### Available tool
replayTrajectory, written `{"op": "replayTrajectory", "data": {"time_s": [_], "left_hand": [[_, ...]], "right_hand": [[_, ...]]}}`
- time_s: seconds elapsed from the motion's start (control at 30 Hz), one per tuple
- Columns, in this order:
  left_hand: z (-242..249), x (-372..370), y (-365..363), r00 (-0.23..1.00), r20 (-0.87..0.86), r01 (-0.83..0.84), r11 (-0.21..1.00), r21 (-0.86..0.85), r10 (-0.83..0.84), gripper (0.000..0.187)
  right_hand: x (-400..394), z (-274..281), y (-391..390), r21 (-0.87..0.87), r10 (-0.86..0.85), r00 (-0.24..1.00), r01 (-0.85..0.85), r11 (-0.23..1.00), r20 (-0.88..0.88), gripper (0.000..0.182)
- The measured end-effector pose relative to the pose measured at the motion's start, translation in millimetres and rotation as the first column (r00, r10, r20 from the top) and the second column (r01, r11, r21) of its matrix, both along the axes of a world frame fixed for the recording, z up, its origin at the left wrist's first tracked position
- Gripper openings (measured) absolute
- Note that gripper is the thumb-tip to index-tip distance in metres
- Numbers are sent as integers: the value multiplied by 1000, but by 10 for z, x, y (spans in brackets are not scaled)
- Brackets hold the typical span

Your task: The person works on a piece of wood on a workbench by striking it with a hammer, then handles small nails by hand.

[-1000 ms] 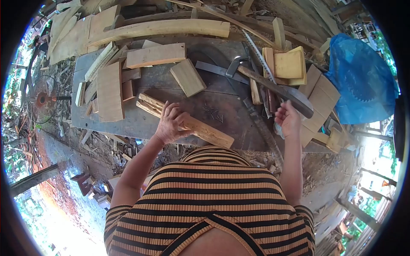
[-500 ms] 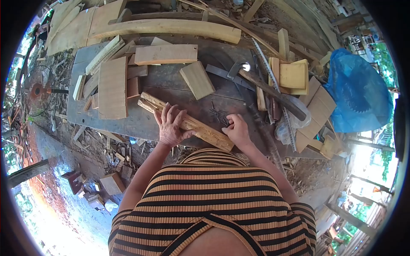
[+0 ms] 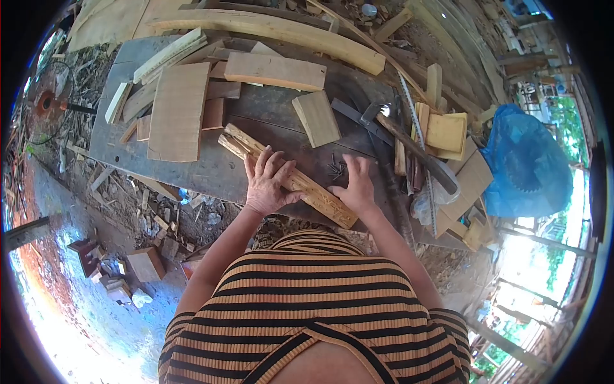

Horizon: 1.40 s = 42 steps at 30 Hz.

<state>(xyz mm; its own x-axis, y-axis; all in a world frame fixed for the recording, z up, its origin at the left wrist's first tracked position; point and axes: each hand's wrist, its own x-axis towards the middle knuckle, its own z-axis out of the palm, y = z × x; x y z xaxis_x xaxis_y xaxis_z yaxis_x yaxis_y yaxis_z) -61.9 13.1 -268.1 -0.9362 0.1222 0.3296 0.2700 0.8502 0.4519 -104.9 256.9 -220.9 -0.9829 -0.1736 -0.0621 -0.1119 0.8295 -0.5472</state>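
Note:
A rough, pale length of wood [image 3: 320, 200] lies at a slant near the front edge of the workbench. My left hand [image 3: 267, 184] grips it around its middle, fingers over the far side and thumb on the near side. Close to the wood's right end, my right hand [image 3: 355, 187] has its thumb and fingers apart, with nothing visible in it. A small heap of dark nails [image 3: 335, 168] lies on the bench just left of the right hand's fingers. Beyond the nails is a short wooden block [image 3: 317, 119].
The dark workbench [image 3: 246, 118] carries a hammer [image 3: 416, 150], a ruled metal strip [image 3: 409, 105] and several boards, including a wide one [image 3: 180, 115] at left. A blue plastic bag [image 3: 521, 160] lies at right beside cardboard [image 3: 470, 185]. Wood scraps litter the ground.
My right hand's fingers have gone from curled together to spread apart. My left hand keeps its hold on the wood. The whole view has shifted slightly.

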Motion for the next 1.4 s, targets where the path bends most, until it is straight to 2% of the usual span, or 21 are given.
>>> {"op": "replayTrajectory", "data": {"time_s": [0.07,0.2,0.27,0.4,0.47,0.5,0.6,0.73,0.87,0.93,1.0,1.1,1.17,1.27,1.4], "left_hand": [[15,3,4,1000,16,9,1000,15,-9,79],[-1,29,12,1000,7,-9,1000,9,9,80],[-3,11,14,1000,5,-7,1000,13,7,80],[1,-2,38,1000,-21,-1,1000,-23,1,80],[2,-1,38,1000,-28,-4,1000,-26,3,81],[2,-6,37,999,-35,-7,999,-34,5,82],[5,-1,55,1000,5,-2,1000,-30,2,80],[-3,17,54,1000,5,-27,998,-62,28,81],[-10,14,62,1000,-8,-16,999,-51,15,83],[-18,10,78,1000,-3,-29,997,-74,29,84],[-17,11,85,1000,-1,-23,997,-68,23,84],[-5,21,79,1000,-10,-23,997,-73,22,85],[2,5,89,999,-33,-29,996,-86,27,86],[-15,2,86,998,-54,-42,993,-110,37,86],[-43,24,74,997,-70,-39,994,-99,32,86]], "right_hand": [[-36,-27,72,71,138,989,-142,987,52,83],[-172,-2,223,-14,268,956,-268,963,119,86],[-165,-21,266,58,361,932,-363,930,39,87],[-126,-117,245,103,348,935,-340,935,-71,76],[-146,-239,240,-34,285,942,-296,955,-177,58],[-166,-216,203,-89,234,946,-259,962,-226,39],[-238,-327,221,-122,198,944,-236,964,-263,32],[-256,-360,232,-170,199,928,-262,950,-316,28],[-216,-242,178,-198,143,941,-211,957,-308,40],[-159,-97,73,-23,173,943,-187,982,-285,48],[-216,-167,64,26,209,916,-213,977,-343,47],[-283,-305,100,42,229,914,-228,973,-334,36],[-337,-392,148,9,234,877,-254,967,-419,22],[-340,-446,172,-17,222,854,-260,965,-470,13],[-348,-459,211,-23,238,853,-281,960,-464,11]]}}
